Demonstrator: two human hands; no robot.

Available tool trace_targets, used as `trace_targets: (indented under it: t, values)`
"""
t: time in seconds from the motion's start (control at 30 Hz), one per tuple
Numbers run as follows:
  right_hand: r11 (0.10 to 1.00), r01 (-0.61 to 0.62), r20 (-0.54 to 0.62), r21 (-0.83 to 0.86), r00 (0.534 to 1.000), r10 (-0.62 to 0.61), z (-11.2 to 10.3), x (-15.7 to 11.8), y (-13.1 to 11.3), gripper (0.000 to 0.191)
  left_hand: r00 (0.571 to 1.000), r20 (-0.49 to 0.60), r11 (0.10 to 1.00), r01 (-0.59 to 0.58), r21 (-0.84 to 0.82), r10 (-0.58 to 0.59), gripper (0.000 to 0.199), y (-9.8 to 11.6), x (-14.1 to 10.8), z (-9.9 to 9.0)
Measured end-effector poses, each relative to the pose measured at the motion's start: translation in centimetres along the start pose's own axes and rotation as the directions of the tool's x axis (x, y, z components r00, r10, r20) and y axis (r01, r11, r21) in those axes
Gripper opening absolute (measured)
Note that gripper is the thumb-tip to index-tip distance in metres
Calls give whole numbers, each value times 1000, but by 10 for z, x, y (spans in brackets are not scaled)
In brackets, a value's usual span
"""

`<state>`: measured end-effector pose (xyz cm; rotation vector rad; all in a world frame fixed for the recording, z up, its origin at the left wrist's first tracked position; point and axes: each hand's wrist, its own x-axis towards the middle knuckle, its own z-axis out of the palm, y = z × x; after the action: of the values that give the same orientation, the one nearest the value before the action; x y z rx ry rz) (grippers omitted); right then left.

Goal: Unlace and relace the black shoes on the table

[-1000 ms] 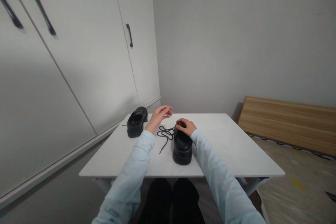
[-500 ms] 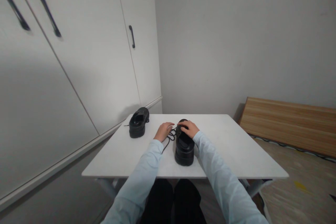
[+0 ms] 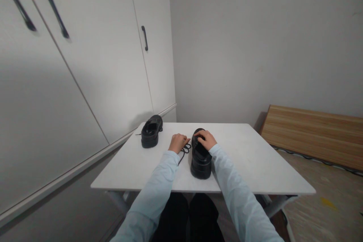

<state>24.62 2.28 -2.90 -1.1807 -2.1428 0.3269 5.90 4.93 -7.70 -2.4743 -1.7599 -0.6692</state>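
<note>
A black shoe [image 3: 201,166] stands near the middle of the white table, its heel towards me. My right hand [image 3: 207,140] rests over the shoe's upper, fingers curled at the lacing; what they pinch is too small to make out. To the left of that shoe is my left hand [image 3: 178,143], closed, with a black shoelace [image 3: 184,150] looping out beside its fingers. The lace seems to run into its grip. A second black shoe [image 3: 150,136] sits at the table's back left, a lace end sticking out at its left side.
The white table [image 3: 249,166] has its front edge close to my legs. White cupboards with dark handles [image 3: 145,38] rise on the left. A wood-grain panel [image 3: 314,136] leans at the right against the grey wall.
My left hand has closed from a looser, more open pose and drawn slightly away from the shoe. My right hand's fingers have curled more. The whole view has shifted slightly.
</note>
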Motion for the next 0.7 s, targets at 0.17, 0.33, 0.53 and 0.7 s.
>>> trace_targets:
  t: [0.17, 0.33, 0.53, 0.7]
  values:
    - [1000, -10, -27, 11, 1000, 11, 4, 0, 3, 23, 1000, 4, 1000, 17, -22, -17, 18, 1, -3, 0]
    - [999, 16, -38, 44, 999, -15, 5, -2, 2, 16, 994, 2, 993, 113, 23, -113, 12, 3, -3, 3]
    - [988, -124, -26, 87, 992, 127, 4, -1, 0, 29, 993, -96, 996, 68, -55, -73, 13, 9, -2, -1]
    - [981, -184, 5, 53, 983, 184, -1, -1, -5, 31, 981, -194, 976, -58, -208, 17, 14, 14, 0, -8]
